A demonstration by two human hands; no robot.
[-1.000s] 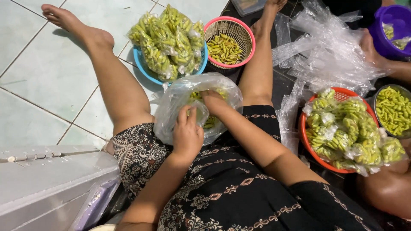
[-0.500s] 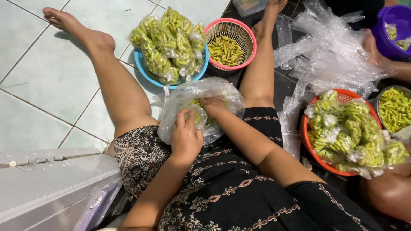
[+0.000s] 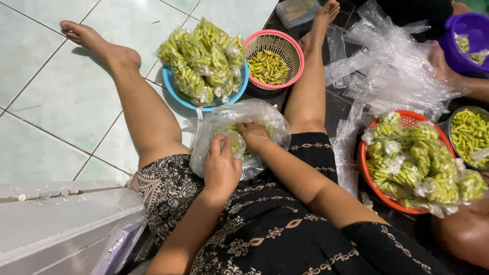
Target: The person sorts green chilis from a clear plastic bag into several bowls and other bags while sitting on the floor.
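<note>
I sit on the floor with my legs spread. A clear plastic bag partly filled with green-yellow chillies rests on my lap. My left hand grips the bag from outside at its near side. My right hand reaches into the bag's mouth among the chillies. A blue bowl heaped with filled, tied chilli bags stands between my legs, with a pink basket of loose chillies next to it.
A red basket full of filled bags sits at my right. Loose clear plastic bags lie beyond it. Another person's hand holds a purple tub. A metal bowl of chillies is at the right edge. A grey lid lies near left.
My hands have shifted slightly on the bag on my lap; the right hand stays in its mouth. Nothing else has moved.
</note>
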